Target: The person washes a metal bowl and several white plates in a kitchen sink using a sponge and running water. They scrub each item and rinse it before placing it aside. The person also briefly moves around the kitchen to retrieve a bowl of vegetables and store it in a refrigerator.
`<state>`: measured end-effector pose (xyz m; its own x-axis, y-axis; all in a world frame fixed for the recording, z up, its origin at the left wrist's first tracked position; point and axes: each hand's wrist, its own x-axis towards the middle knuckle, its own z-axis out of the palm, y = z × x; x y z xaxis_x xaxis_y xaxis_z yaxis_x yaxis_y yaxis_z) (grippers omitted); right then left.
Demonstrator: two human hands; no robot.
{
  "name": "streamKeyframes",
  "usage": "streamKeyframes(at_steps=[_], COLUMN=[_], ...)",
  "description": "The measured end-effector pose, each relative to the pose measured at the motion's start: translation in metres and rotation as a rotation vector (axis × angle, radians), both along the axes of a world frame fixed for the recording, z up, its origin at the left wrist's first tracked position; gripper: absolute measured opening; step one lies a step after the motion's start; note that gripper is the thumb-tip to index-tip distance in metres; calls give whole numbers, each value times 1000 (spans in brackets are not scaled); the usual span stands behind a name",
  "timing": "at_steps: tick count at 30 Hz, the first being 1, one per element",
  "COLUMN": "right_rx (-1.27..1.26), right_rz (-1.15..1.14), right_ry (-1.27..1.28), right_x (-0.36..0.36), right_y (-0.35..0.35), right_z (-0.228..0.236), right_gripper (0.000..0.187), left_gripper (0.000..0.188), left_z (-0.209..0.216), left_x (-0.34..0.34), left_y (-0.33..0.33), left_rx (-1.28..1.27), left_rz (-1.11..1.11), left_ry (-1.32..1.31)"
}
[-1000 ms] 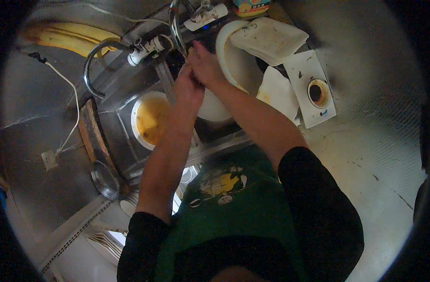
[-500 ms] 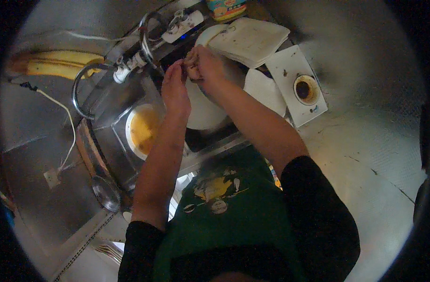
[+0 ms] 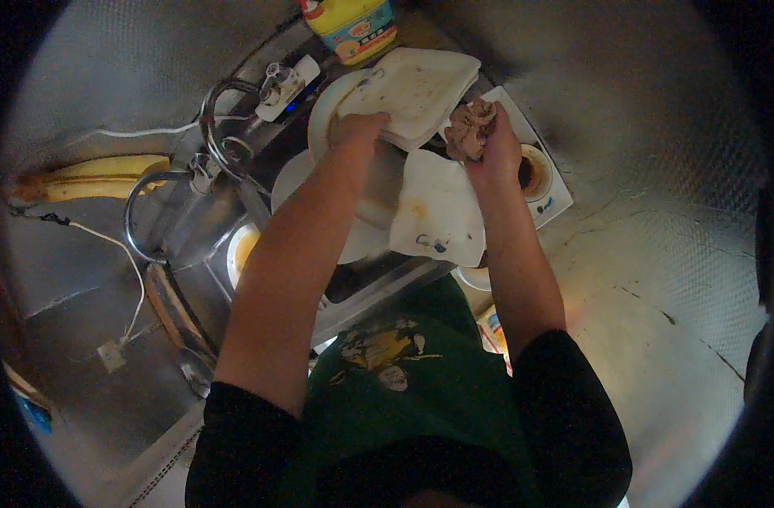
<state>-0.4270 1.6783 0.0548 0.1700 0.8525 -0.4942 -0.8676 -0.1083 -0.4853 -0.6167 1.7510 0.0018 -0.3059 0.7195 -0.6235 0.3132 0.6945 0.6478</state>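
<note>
My right hand [image 3: 498,157] is closed around a crumpled brown wad [image 3: 470,133], cloth or paper, I cannot tell which. It is held beside the right edge of a stack of square white plates [image 3: 421,80] with brown stains. My left hand [image 3: 357,134] is at the near left edge of that stack; its fingers are blurred and partly hidden. Below the hands lies another square white plate [image 3: 437,212] with yellow and dark food marks. A round white plate [image 3: 317,106] shows from under the stack, and a larger pale round dish [image 3: 289,182] lies partly behind my left forearm.
A white rectangular dish [image 3: 553,207] holding a brown-stained cup [image 3: 535,173] stands at right. To the left are a curved metal faucet [image 3: 207,127], a bowl of yellow liquid [image 3: 245,247] and a yellow sponge-like strip [image 3: 99,178]. A yellow bottle [image 3: 353,34] stands at the back.
My hands have moved apart: the right one went right with the brown wad, and the left one came to the plate stack. The view has shifted, and the near square plate shows more fully.
</note>
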Motion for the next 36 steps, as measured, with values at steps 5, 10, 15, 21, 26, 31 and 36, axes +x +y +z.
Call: streamKeyframes(at_steps=[5, 10, 15, 21, 26, 31, 36], right_rx=[1, 7, 128, 374, 1529, 1291, 947], right_rz=[34, 40, 76, 802, 508, 852, 558], right_ry=[34, -89, -171, -840, -1529, -1813, -1654], right_x=[19, 23, -14, -145, -246, -274, -319], right_y=[-6, -7, -11, -46, -106, -49, -2], right_z=[-25, -7, 32, 37, -1, -11, -66], right_gripper=[31, 33, 29, 28, 23, 30, 33], left_gripper=[32, 35, 43, 49, 41, 45, 45], left_z=[4, 32, 60, 86, 58, 99, 90], left_x=[1, -15, -75, -140, -201, -204, -201], left_y=[7, -18, -146, -232, -262, -283, -284], left_rx=[122, 196, 342, 340, 370, 431, 323], left_rz=[322, 488, 553, 566, 537, 483, 385], left_ry=[-573, -837, -997, -1076, -955, -865, -960])
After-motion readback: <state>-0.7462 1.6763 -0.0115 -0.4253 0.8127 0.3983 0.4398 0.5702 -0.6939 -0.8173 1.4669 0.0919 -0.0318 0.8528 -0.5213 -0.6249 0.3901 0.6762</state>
